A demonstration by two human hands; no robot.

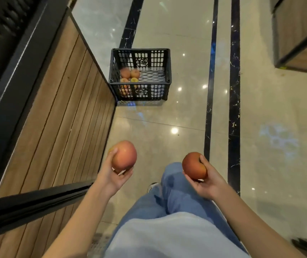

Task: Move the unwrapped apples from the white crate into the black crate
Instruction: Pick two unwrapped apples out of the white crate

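A person in blue jeans point(177, 200) stands on a polished tile floor point(186, 118), each hand curled around a red apple: the left hand point(114, 175) cups one apple point(124, 157) from below, the right hand point(205, 180) grips another apple point(193, 165) with the thumb over its top. Well ahead of both hands, the black crate point(140, 74) sits on the floor beside a wood-panelled display stand point(56, 112), holding several apples point(130, 75) (bunched at its left side). The white crate is out of view
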